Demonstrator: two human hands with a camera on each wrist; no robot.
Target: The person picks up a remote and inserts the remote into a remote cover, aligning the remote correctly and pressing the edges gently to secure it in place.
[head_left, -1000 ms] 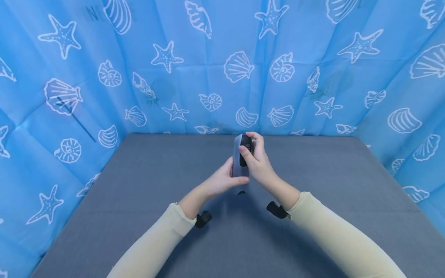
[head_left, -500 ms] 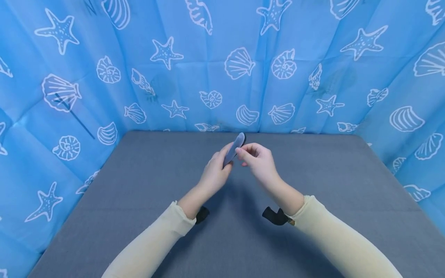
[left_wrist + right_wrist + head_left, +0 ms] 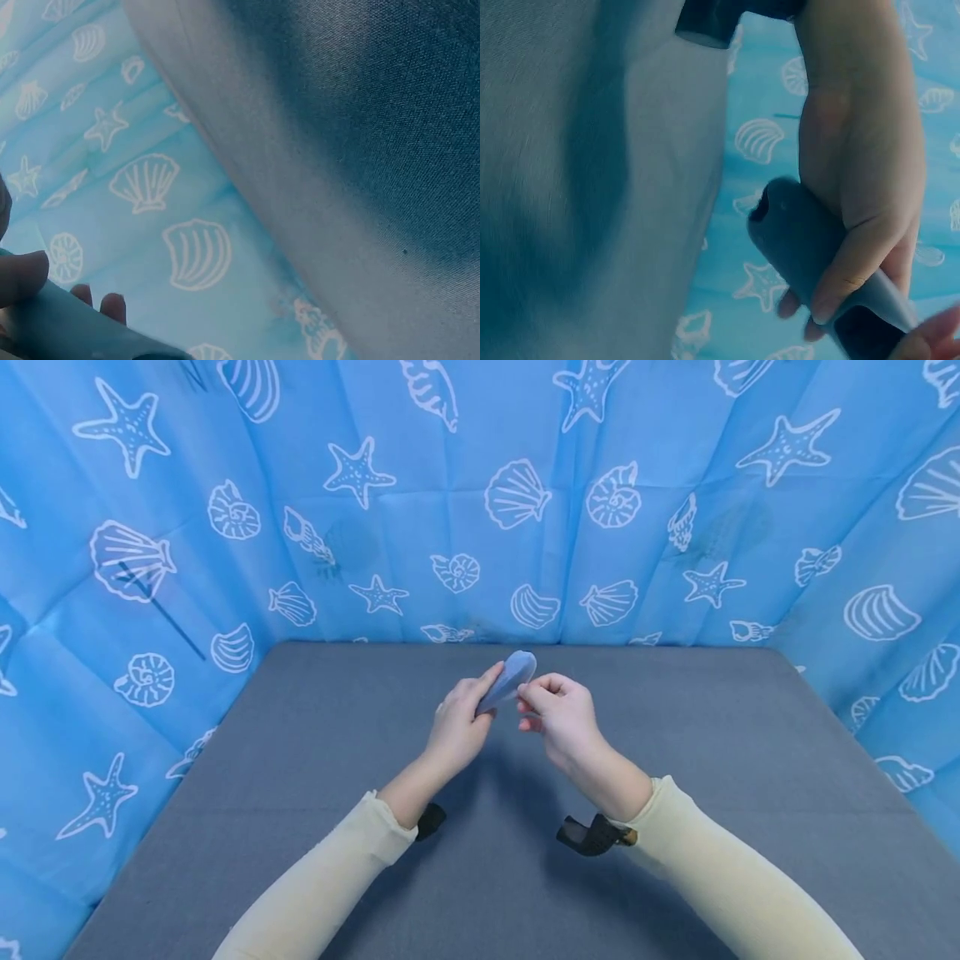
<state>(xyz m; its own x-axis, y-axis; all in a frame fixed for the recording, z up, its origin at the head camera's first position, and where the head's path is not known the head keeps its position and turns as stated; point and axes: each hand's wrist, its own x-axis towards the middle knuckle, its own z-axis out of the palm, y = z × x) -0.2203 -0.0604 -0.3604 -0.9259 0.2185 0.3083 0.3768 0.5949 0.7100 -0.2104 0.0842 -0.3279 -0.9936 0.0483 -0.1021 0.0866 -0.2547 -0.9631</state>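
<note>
A slim grey-blue case (image 3: pixel 510 679) with rounded ends is held tilted above the table in the head view. My left hand (image 3: pixel 456 731) grips its lower part, thumb on the near side. At the case's right edge, my right hand (image 3: pixel 567 720) pinches with thumb and index finger, the other fingers loosely bent. The right wrist view shows the case (image 3: pixel 795 236) with a dark opening at one end and a dark recessed area (image 3: pixel 866 334) at the other, close to the right fingertips (image 3: pixel 934 337). Left fingertips (image 3: pixel 112 306) show behind the case (image 3: pixel 71 322) in the left wrist view.
A grey cloth-covered table (image 3: pixel 300 827) lies below both hands. Behind it and along its sides hangs a blue curtain (image 3: pixel 420 543) with white shell and starfish prints. A black wrist device (image 3: pixel 592 835) sits under the right wrist.
The case has gone from upright, dark panel showing, to tilted with its plain side up. My right hand has come down from its top to its right edge; the left has turned with it.
</note>
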